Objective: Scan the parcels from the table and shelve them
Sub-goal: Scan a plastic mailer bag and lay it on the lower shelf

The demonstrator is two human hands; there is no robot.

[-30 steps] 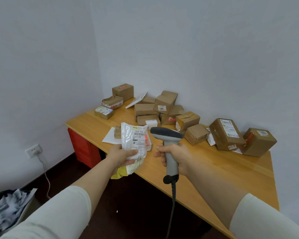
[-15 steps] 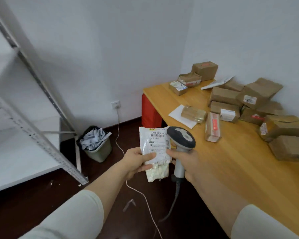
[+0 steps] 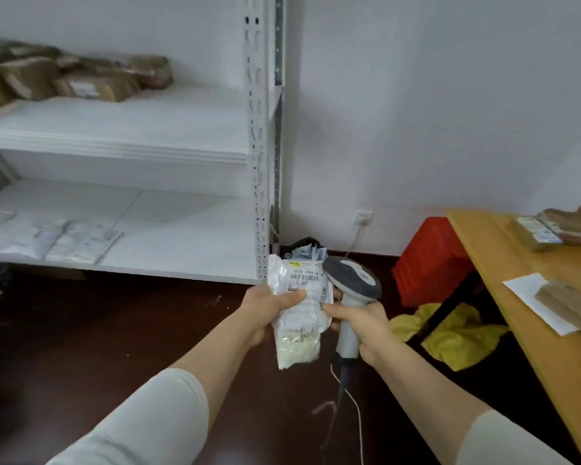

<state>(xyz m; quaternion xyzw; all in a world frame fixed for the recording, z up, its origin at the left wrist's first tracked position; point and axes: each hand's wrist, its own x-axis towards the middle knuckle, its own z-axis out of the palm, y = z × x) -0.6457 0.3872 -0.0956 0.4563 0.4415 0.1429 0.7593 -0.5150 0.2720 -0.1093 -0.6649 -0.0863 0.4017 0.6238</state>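
White plastic parcel (image 3: 299, 344), label facing up, is standing upright in the left hand (image 3: 265, 310), whose fingers (image 3: 292, 296) are pinching it across the middle. It is hanging over the dark floor, in front of the lower right corner of the white shelf unit (image 3: 148, 149) and left of the desk (image 3: 517, 280). The right hand (image 3: 359, 327) is clenching the handle of a grey scanner (image 3: 353, 280), its head sitting just beside the parcel's top right corner and its cable trailing down to the floor. Brown parcels (image 3: 81, 78) are lying blurred on the upper shelf, flat white mailers (image 3: 47, 236) on the lower one. On the desk, more brown parcels (image 3: 530, 234) are waiting, one resting on a white sheet (image 3: 534, 300). A red crate (image 3: 430, 263) and a yellow bag (image 3: 457, 340) are sitting under the desk.
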